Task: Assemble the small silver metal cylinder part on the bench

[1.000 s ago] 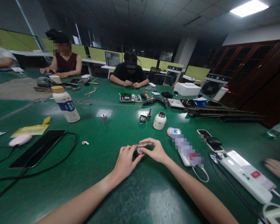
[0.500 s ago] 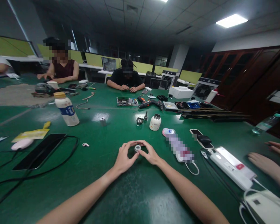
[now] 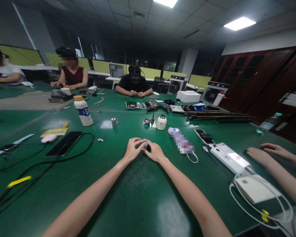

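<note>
My left hand (image 3: 133,150) and my right hand (image 3: 155,152) meet over the middle of the green table (image 3: 143,197). Between their fingertips is a small, round, silvery metal piece (image 3: 146,144); its exact kind is too small to make out. Both hands are closed on it, with thumbs on the near side and fingers curled around the far side. Beyond them stand a small silver cylinder (image 3: 113,122), a white bottle without a lid (image 3: 161,122), a black-and-silver lid-like part (image 3: 147,122) and a small dark upright part (image 3: 152,118).
To the left are a milk bottle (image 3: 83,112), a tablet (image 3: 64,144), cables and an earbud (image 3: 100,140). Power drills (image 3: 162,107) and a circuit board (image 3: 135,105) lie farther back. On the right are phones, a white power bank (image 3: 228,158) and another person's hands (image 3: 261,154).
My hands have drawn closer together around the metal piece, which now shows less of its round face. The whole view has shifted slightly, with more of the table's left side showing.
</note>
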A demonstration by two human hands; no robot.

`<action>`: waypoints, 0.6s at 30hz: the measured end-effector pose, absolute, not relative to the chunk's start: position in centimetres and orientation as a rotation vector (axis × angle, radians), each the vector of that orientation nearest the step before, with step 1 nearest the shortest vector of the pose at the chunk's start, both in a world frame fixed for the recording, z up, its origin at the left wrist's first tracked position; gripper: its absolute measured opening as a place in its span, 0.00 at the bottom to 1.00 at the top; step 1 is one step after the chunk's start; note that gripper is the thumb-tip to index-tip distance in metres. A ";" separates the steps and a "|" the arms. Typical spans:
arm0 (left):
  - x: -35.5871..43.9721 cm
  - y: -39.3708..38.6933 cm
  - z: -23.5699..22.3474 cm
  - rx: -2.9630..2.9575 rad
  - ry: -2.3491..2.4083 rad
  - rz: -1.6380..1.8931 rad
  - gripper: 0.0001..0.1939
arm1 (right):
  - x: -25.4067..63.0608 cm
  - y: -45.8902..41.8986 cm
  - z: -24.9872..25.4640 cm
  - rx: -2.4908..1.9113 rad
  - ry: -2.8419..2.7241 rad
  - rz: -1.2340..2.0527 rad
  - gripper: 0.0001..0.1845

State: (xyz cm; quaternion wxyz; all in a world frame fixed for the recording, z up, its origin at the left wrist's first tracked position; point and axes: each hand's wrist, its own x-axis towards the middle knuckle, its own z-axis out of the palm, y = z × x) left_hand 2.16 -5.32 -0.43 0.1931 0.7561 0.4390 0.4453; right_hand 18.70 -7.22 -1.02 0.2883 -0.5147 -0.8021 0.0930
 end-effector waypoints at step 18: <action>2.7 0.5 -0.9 2.027 1.356 1.404 0.10 | 16.5 -0.8 0.0 -1.598 -2.247 -0.073 0.23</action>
